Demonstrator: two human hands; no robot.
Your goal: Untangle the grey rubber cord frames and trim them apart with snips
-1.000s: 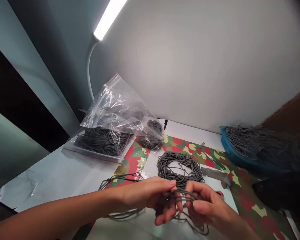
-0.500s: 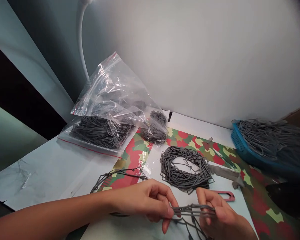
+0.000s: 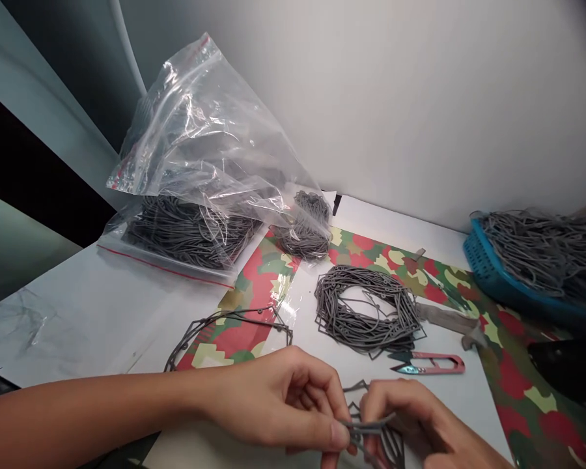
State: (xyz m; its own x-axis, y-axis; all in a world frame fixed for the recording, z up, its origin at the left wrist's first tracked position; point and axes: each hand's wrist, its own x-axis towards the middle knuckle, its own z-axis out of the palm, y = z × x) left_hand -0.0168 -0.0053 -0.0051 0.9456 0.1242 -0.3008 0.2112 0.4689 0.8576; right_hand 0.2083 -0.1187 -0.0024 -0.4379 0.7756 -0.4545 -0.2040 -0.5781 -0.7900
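My left hand [image 3: 283,404] and my right hand [image 3: 410,423] meet at the bottom of the view, both pinching a thin grey rubber gasket [image 3: 371,426] between thumb and fingers. The gasket's loose loops hang below and between the two hands. Just beyond my hands lies a coiled pile of grey gaskets [image 3: 366,309] on the white sheet. A single dark gasket outline [image 3: 224,332] lies flat to the left of it, above my left wrist. Red thread snips [image 3: 430,365] rest right of the pile, close to my right hand.
A clear zip bag [image 3: 195,169] of grey gaskets stands at the back left, with a smaller bundle [image 3: 307,228] beside it. A blue basket [image 3: 508,283] heaped with gaskets sits at the right. A camouflage-print mat [image 3: 508,365] covers the table; a white wall stands behind.
The view has tilted down, so the lamp has left the frame. My hands have drawn closer together and lower, bunching the gasket between them. The red snips are uncovered.
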